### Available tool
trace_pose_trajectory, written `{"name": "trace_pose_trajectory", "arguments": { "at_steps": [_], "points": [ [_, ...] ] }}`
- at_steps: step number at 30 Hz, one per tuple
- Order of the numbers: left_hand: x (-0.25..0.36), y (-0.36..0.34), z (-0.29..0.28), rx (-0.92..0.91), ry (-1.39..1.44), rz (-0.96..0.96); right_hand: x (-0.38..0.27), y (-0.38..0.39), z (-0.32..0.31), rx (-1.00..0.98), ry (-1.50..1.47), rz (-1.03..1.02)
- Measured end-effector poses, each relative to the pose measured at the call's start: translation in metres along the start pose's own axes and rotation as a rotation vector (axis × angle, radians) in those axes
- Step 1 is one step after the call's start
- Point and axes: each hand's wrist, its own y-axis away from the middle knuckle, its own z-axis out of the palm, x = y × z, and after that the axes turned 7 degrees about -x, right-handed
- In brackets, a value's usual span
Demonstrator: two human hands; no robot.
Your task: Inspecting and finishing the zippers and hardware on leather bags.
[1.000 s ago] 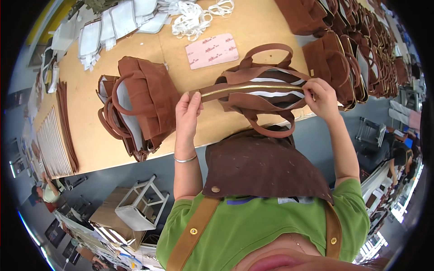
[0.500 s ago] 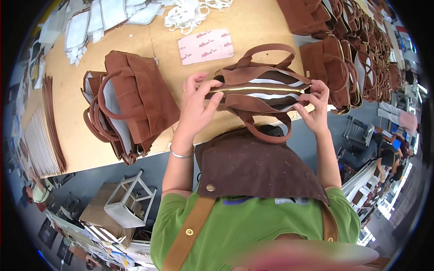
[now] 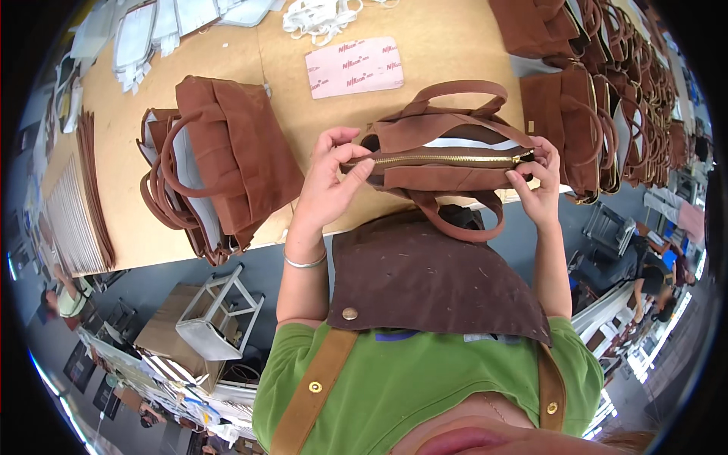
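Brown and two-handled, the handbag [image 3: 447, 180] stood on the desk [image 3: 292, 106] near its edge. The left hand [image 3: 329, 178] pinched the left end of the gold zipper [image 3: 447, 159]; the right hand [image 3: 541, 186] curled its fingers round the handbag's right end. Beyond lay a pink card [image 3: 355, 68].
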Motion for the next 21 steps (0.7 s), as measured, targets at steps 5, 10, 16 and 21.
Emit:
{"name": "trace_pose_trajectory", "arguments": {
  "at_steps": [5, 10, 16, 21],
  "points": [
    [0.008, -0.008, 0.013, 0.094, -0.014, -0.073, -0.001, -0.003, 0.000, -0.005, -0.039, 0.005],
    [0.002, -0.007, 0.015, 0.107, 0.171, -0.120, 0.007, -0.005, 0.000, 0.002, -0.039, -0.005],
    [0.007, -0.011, 0.009, 0.099, 0.248, -0.159, 0.008, -0.001, 0.002, 0.015, -0.031, 0.009],
    [0.012, -0.019, 0.019, 0.124, -0.230, -0.109, 0.011, 0.002, 0.005, 0.038, -0.040, -0.006]
  ]
}}
